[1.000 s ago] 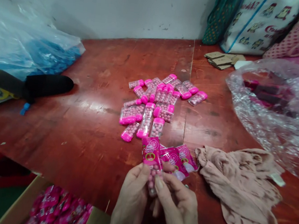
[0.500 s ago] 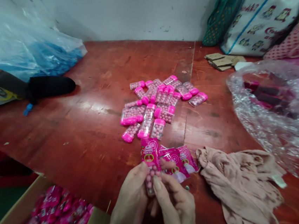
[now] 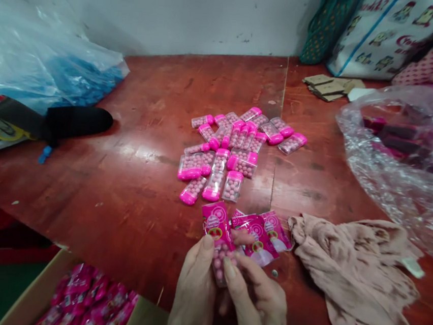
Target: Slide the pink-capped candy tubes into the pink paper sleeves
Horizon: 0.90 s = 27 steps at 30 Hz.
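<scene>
Tilted slightly farther left than half a second ago is the pink wrapper point(image 3: 216, 221), set over the far end of a clear bead container point(image 3: 217, 269). The container is pinched between the left hand point(image 3: 192, 288) and right hand point(image 3: 259, 294), both equally near; its long axis is pointed away from the grip, leaning left. Capped containers point(image 3: 242, 137) are strewn beyond the grip; flat wrappers point(image 3: 257, 233) are laid just ahead-right on the surface point(image 3: 121, 199).

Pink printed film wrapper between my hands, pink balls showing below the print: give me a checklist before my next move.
1. Left hand on the pink printed film wrapper: ok, thumb at its left side.
2. Right hand on it too: ok, thumb over the round pink balls.
3. Wrapper's lower end closed: cannot tell.
4. Flat pink-and-translucent wrappers clear of the fingers: cannot tell, they overlap in view.
5. Crumpled beige cloth clear of both hands: ok, apart on the right.
</scene>
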Available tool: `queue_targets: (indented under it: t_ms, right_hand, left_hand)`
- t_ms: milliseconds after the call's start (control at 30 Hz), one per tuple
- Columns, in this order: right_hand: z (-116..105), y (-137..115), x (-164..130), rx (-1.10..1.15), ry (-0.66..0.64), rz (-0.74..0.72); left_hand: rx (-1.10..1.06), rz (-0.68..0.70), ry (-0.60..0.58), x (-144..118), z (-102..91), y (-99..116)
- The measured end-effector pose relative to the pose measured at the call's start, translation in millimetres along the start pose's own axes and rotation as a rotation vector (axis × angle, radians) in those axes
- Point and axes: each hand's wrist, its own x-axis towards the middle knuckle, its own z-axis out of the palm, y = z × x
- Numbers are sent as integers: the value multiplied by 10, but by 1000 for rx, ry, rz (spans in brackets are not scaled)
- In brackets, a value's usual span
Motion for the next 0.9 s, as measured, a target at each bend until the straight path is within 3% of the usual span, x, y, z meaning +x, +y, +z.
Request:
queue_targets:
  t_ms: [133,300,367,500,633,767,900]
  right_hand:
    - [-29,6,40,73,-13,26]
    - [-179,46,99,-246,132,-376]
    - [-242,30,137,-288,164,-426]
    - [-279,-52,197,-213,176,-175]
    - [-269,-79,230,150,68,60]
    - [-270,-62,261,322,74,112]
    - [-242,-96,270,231,119,109]
  left_hand:
    - [-1,7,-77,14,-30,16]
    - [135,177,-87,18,-37,78]
    - [295,228,-94,11,-23,103]
    - [516,205,-100,-3,21,40]
    - [341,127,-173,-14,58,-130]
    - [281,121,-174,-17,84,-215]
    - [372,181,-112,-20,84,-175]
